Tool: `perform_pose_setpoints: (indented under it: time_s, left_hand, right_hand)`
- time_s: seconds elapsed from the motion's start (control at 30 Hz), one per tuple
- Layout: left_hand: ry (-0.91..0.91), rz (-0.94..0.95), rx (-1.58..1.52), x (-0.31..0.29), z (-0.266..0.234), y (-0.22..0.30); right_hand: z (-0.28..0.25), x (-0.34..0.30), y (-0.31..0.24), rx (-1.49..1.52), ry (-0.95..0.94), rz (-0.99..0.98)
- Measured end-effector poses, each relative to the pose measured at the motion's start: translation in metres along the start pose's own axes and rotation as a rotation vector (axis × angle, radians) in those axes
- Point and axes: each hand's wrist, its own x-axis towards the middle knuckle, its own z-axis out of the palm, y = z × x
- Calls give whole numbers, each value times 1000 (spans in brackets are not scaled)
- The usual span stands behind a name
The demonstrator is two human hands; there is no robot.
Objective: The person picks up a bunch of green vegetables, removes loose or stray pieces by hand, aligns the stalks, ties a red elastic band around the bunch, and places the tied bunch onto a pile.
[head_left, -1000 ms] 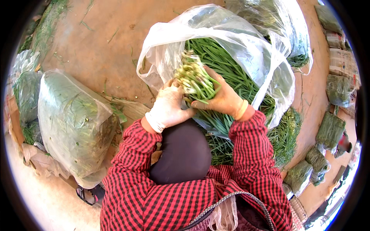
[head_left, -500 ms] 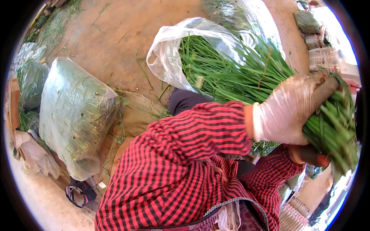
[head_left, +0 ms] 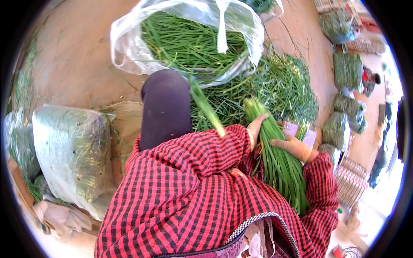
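Observation:
A thick bundle of green chives lies slantwise over my lap, its pale cut ends pointing away from me and its leaves toward my right sleeve. My gloved left hand is closed round it just below the cut ends. Across its middle, my gloved right hand grips from the right side, fingers over the leaves. A blurred small bunch of chives shows beside my knee, apart from both hands. Beyond the knee, an open clear plastic bag holds many more chives.
Loose chives and trimmings are heaped in front of me. A full plastic bag stands at my left. Several packed bags line the right side, near a stack of newspapers. Another person is at the far right.
The chive bundle has come from the far right back over my lap, its cut ends now pointing away. Both hands now hold it closer to my body. The view has shifted to the right.

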Motion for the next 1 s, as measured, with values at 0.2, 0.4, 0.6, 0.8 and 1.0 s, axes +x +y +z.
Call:
perform_pose_setpoints:
  time_s: [0.2,0.4,0.6,0.8,1.0]
  left_hand:
    - [337,-266,189,24,-52,20]
    - [283,-295,75,32,-50,37]
    - [221,-469,400,31,-61,39]
    - [337,-393,571,7,-43,44]
    - [372,-329,719,0,-34,45]
  right_hand:
    - [-40,125,17,-669,-9,169]
    - [-37,127,-18,-644,60,138]
    - [22,85,-10,-968,281,-104]
    - [62,105,-65,-890,598,-1203]
    - [83,137,-72,-906,511,-1301]
